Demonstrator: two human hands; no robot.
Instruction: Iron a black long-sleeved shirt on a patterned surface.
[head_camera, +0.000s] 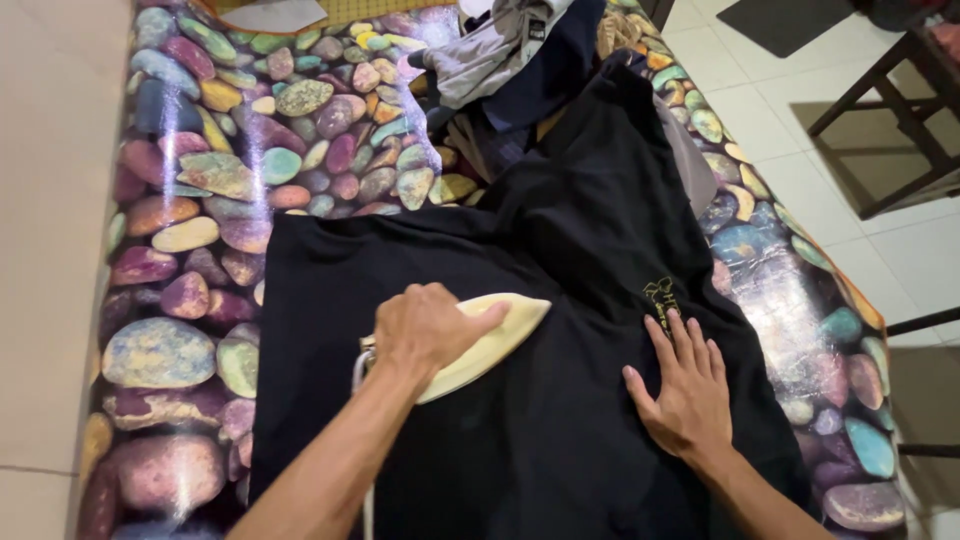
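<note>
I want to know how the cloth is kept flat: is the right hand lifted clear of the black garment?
No, the right hand lies flat, fingers spread, on the black garment beside the iron that the left hand grips.

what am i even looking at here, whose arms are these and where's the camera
There is one picture, taken by a camera worn on a person's head and looking down, so the two bare arms reaching in from the bottom are that person's own. No machine is involved. The left hand grips a cream-coloured iron, its sole resting on a black garment spread flat. The right hand lies open on the cloth, fingers spread, beside a small yellow emblem. Under the garment is a table covered in a glossy sheet printed with coloured pebbles. At the far end lies a pile of other clothes. A tiled floor shows to the right.
</note>
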